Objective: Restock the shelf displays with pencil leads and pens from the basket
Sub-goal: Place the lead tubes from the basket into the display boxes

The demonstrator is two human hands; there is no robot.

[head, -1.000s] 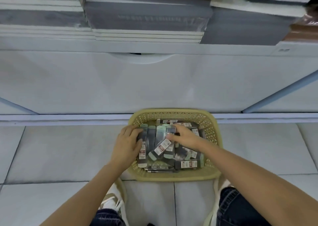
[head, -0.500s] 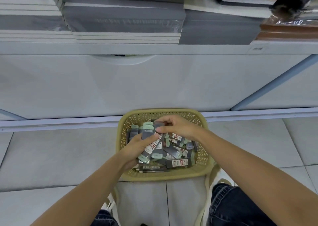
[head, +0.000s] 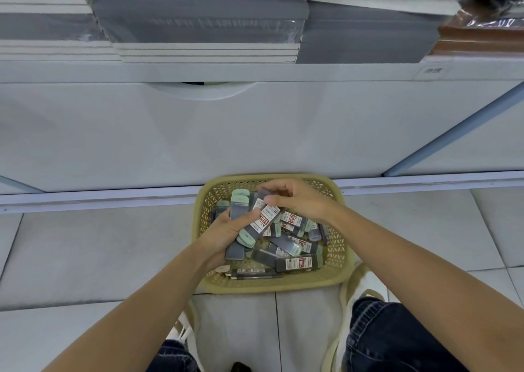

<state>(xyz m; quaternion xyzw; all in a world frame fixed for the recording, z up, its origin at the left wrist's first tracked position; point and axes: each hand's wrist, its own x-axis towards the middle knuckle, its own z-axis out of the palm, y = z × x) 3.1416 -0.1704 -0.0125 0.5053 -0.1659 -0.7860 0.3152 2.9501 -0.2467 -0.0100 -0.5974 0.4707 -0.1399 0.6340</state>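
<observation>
The left hand (head: pixel 221 238) grips a fanned bunch of flat dark-grey pencil-lead cases with mint-green caps (head: pixel 239 211) (some show red-and-white labels). The right hand (head: pixel 300 201), close against it on the far side, pinches the upper end of one labelled case (head: pixel 265 215) in that bunch. Both hands hover together over the yellow perforated plastic basket (head: pixel 272 288), where loose cases (head: pixel 297 262) lie beneath them. Beyond the hands, stacked grey notebooks (head: pixel 198 22) sit on a white shelf (head: pixel 255 71).

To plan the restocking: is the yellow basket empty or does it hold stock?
Not empty. Many lead cases lie loose inside the basket, and the left hand grips a bunch over it.
</observation>
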